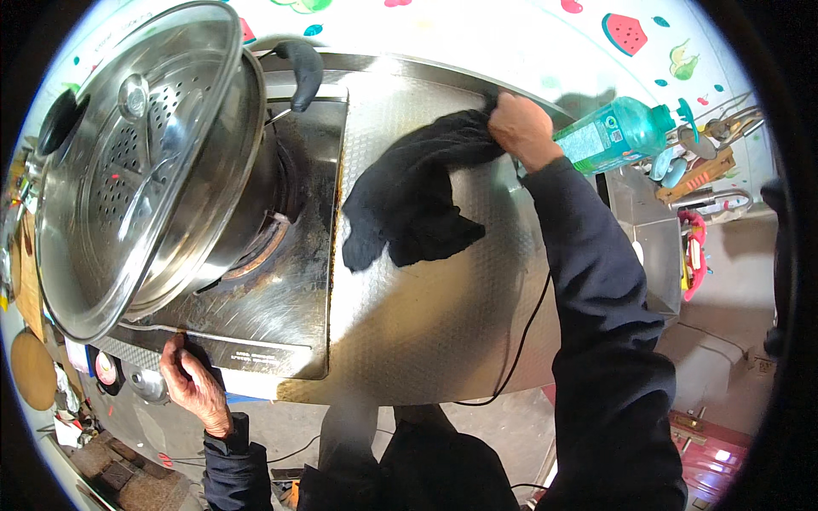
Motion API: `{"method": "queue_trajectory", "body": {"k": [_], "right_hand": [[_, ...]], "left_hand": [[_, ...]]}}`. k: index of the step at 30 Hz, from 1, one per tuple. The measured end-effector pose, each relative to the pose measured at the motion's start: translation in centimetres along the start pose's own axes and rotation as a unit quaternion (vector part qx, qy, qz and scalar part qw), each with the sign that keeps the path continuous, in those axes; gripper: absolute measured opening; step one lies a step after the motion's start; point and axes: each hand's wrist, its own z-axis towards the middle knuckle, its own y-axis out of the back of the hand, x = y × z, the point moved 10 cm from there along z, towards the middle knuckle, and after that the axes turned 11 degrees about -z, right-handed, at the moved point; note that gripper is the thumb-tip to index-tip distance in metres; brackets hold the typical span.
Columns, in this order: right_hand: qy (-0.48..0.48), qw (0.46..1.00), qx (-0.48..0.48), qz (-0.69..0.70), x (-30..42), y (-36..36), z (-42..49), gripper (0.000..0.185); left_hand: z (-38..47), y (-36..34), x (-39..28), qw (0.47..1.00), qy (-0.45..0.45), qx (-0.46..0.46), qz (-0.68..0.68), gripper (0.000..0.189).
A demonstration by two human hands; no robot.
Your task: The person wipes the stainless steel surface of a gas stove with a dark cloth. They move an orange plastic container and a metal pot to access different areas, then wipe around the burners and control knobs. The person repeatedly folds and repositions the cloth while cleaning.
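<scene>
My right hand (525,129) is closed on one end of a black cloth (422,185), near the back edge of the metal countertop (409,332). The rest of the cloth drapes down and left over the textured counter. Beside that wrist leans a green pump bottle (617,137). My left hand (195,383) is at the front edge of the gas stove (275,319), fingers bent; whether it grips the edge is unclear. A large steel steamer pot (246,172) stands on the burner, with a glass lid (96,255) tilted in front of its perforated tray.
A steel sink (655,255) with a faucet (716,199) lies to the right, a wooden utensil rack (696,177) behind it. The pot's black handle (307,75) juts over the stove. A black cable (533,319) crosses the counter's front. A round wooden board (33,370) is at far left.
</scene>
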Motion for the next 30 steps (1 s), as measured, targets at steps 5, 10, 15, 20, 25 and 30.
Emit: {"method": "queue_trajectory", "body": {"k": [5,10,15,20,25,30], "right_hand": [[-0.028,0.999,-0.033,-0.017,-1.6,-0.6,-2.0,0.021],[0.011,1.0,-0.023,0.018,-0.9,-0.7,-2.0,0.018],[0.084,0.995,-0.014,0.045,5.1,0.8,-0.3,0.023],[0.216,0.943,0.005,0.254,13.7,2.9,1.3,0.042],[0.185,0.886,-0.11,0.41,12.9,6.4,1.7,0.035],[0.109,0.95,-0.071,0.285,11.1,4.4,3.8,0.032]], "left_hand": [[-0.1,0.1,0.7,0.999,0.02,-0.008,-0.03,0.023],[0.2,-0.2,-0.2,1.0,-0.011,0.001,-0.004,0.023],[0.1,-0.3,-0.3,1.0,-0.009,-0.002,-0.014,0.023],[0.0,-0.4,0.2,0.999,0.003,0.015,-0.035,0.026],[-0.2,-0.2,0.2,1.0,0.006,0.012,-0.012,0.023],[0.0,-0.4,-0.8,1.0,-0.007,-0.001,0.008,0.024]]}}
